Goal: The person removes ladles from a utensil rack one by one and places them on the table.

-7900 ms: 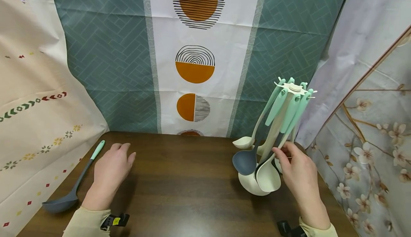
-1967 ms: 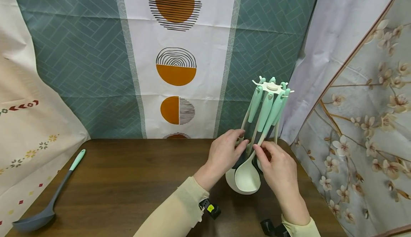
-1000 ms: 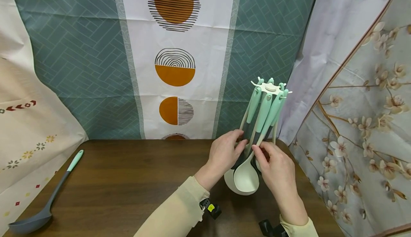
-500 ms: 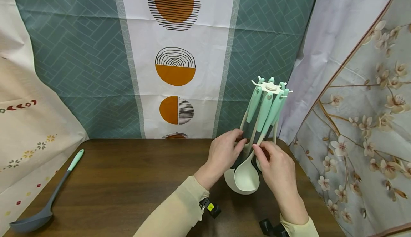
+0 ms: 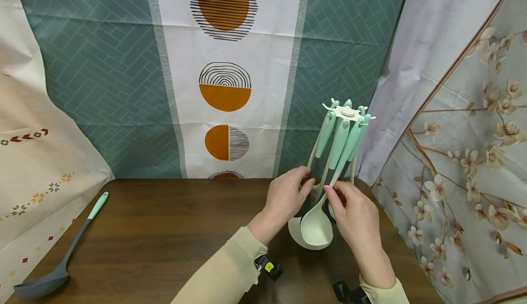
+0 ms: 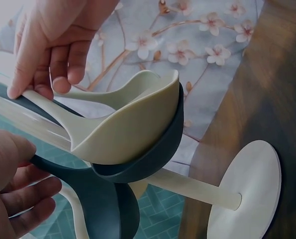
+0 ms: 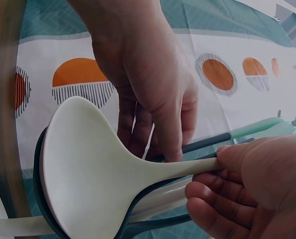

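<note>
A white utensil stand [image 5: 348, 112] is hung with several mint-handled utensils. My right hand [image 5: 357, 214] pinches the neck of a cream ladle [image 5: 317, 227] between thumb and fingers. That ladle hangs at the front, its bowl partly over a dark blue one [image 6: 160, 167] in the left wrist view. To the left, my left hand [image 5: 285, 196] holds the neck of a dark blue ladle [image 6: 105, 209] with thumb and fingertips. From the head view that ladle's bowl is mostly hidden behind my hands. Both ladles' handles stay up at the stand's top.
A dark grey ladle [image 5: 49, 279] with a mint handle lies along the left side of the brown wooden table [image 5: 173, 230]. The stand's round white base [image 6: 259, 184] rests on the table. Patterned cloths hang behind and at both sides.
Since the oldest frame, my left hand has moved right from beside the grey ladle to the stand, and the view has shifted right. Over the last two seconds both hands stay almost still.
</note>
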A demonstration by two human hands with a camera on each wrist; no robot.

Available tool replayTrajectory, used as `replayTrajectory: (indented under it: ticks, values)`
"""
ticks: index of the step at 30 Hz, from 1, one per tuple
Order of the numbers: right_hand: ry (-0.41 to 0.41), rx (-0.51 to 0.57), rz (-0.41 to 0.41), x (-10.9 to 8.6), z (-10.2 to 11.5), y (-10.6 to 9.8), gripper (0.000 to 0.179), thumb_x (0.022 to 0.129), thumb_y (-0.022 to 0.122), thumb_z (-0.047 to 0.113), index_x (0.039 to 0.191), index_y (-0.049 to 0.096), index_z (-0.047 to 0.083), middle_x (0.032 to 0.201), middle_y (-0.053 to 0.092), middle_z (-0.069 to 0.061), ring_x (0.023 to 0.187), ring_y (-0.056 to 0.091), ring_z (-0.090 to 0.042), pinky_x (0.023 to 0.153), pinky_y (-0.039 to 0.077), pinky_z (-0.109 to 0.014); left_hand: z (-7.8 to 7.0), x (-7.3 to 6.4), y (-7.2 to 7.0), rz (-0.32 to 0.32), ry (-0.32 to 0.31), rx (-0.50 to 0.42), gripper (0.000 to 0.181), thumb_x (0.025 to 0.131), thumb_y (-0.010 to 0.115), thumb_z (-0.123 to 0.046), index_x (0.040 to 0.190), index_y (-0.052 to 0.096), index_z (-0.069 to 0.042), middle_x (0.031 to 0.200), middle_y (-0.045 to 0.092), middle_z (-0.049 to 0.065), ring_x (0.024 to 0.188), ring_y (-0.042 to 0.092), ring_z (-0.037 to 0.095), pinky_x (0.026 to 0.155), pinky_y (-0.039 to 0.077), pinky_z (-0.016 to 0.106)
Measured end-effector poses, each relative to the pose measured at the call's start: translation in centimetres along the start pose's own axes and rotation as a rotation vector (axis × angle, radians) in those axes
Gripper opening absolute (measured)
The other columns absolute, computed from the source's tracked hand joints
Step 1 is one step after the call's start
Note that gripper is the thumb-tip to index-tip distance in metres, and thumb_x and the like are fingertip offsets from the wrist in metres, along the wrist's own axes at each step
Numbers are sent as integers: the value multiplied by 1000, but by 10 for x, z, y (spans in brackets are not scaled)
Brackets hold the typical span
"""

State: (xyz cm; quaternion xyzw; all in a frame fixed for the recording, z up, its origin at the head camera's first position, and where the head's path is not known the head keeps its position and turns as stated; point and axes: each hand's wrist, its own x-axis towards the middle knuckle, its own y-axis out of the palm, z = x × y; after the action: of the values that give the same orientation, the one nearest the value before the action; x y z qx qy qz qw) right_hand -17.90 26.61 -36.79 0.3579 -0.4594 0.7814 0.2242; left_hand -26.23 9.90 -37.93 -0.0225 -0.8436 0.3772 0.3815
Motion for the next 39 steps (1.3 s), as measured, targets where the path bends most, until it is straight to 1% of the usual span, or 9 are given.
replayTrajectory:
  ticks: [13, 18, 28, 39]
  values:
    - [18, -1, 12, 0, 1, -1, 12, 98, 85, 12, 95, 75, 7, 76, 60, -2, 61, 50, -15, 55, 41, -36, 0, -2, -3, 17, -8, 7, 21, 108, 75, -27, 124, 78, -13, 104, 78, -3, 87, 73, 12, 71, 58, 26]
    - [10, -5, 8, 0, 1, 0, 12, 98, 85, 12, 95, 74, 7, 76, 59, -1, 60, 49, -14, 54, 41, -36, 0, -2, -4, 10, -6, 1, 19, 108, 76, -26, 121, 78, -13, 102, 78, -3, 85, 72, 11, 70, 57, 25]
    - [30, 4, 21, -1, 1, -2, 11, 99, 85, 12, 96, 75, 8, 77, 60, -2, 62, 50, -15, 55, 41, -36, -1, -3, -6, -3, -10, 13, 19, 108, 75, -27, 123, 78, -14, 103, 78, -3, 85, 73, 11, 70, 57, 26]
    - [28, 3, 21, 0, 1, -2, 12, 99, 85, 12, 95, 75, 7, 76, 60, -2, 61, 49, -15, 55, 40, -36, -2, -2, -10, -23, 3, 7, 19, 108, 76, -24, 123, 78, -13, 102, 78, -2, 84, 72, 11, 68, 56, 24]
